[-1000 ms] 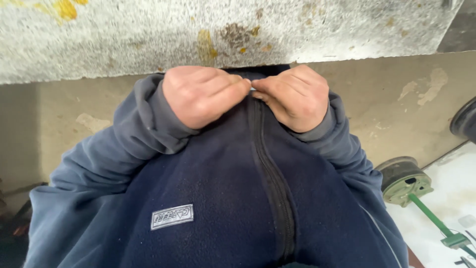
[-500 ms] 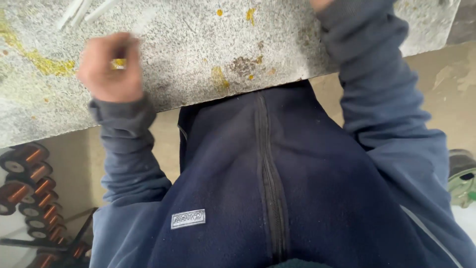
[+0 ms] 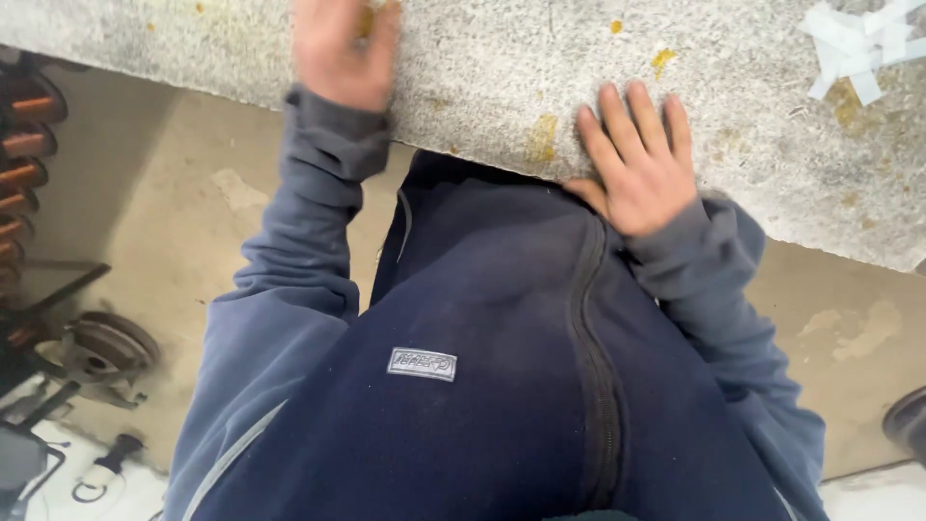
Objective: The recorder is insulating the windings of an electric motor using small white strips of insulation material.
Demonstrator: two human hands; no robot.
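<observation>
The right hand [image 3: 639, 164] lies flat, fingers spread, on the grey speckled stone desk [image 3: 752, 116] edge. The left hand [image 3: 340, 48] is blurred — its fingers I cannot tell. The slab looks heavy, stiff, rough — best held at its edge

Two hands [image 3: 338, 48], one grey worktop [image 3: 752, 106], one jacket [image 3: 502, 386].

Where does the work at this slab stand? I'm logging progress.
Done: the navy fleece jacket is zipped shut as far as shows. In hand: the right hand lies flat on the speckled grey slab at its edge; the blurred left hand rests farther up, contents unclear. Left: yellow stains and white tape strips lie on the slab.
</observation>
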